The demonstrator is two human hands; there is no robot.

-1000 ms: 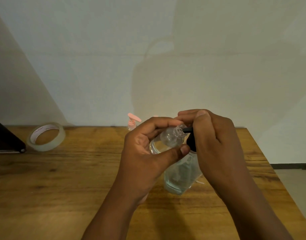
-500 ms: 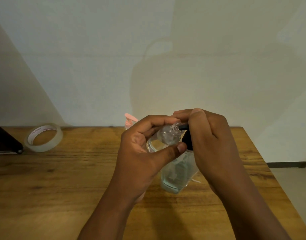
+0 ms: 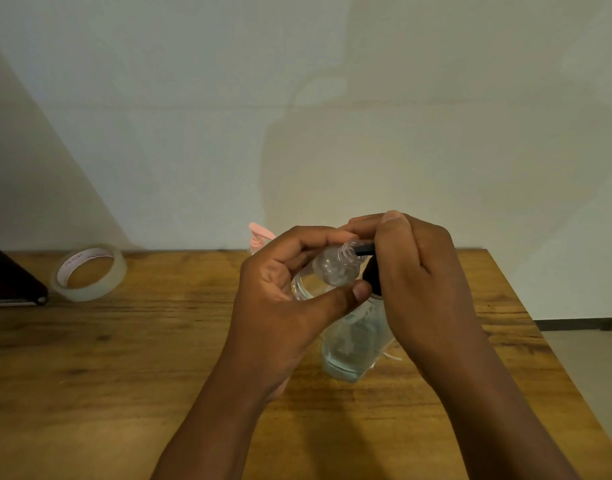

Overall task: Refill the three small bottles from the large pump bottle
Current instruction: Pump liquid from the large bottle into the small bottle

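Small bottle [image 3: 335,270]: a clear little bottle is held up over the worktop [image 3: 124,358], tipped on its side. Its open, ridged neck is turned to the right and is set just at the black spout [image 3: 364,251].
Left hand [image 3: 283,306]: the small bottle is gripped by this hand. The fingers [image 3: 308,237] are curled over the top of it, and the thumb is pressed under it.
Large pump bottle [image 3: 356,344]: a clear bottle is stood on the worktop, right under the two hands. Some clear liquid can be seen at its bottom. Its black pump top is partly hidden.
Right hand [image 3: 415,271]: the fingers are curled down over the black pump top, which is held from above.
Pink pump bottle [image 3: 259,237]: a small one is stood at the back, near the wall, mostly hidden by the left hand.
Tape roll [image 3: 89,271]: it is laid flat at the back left of the worktop.
Dark flat thing [image 3: 10,282]: it is laid at the left edge, just beside the tape roll.
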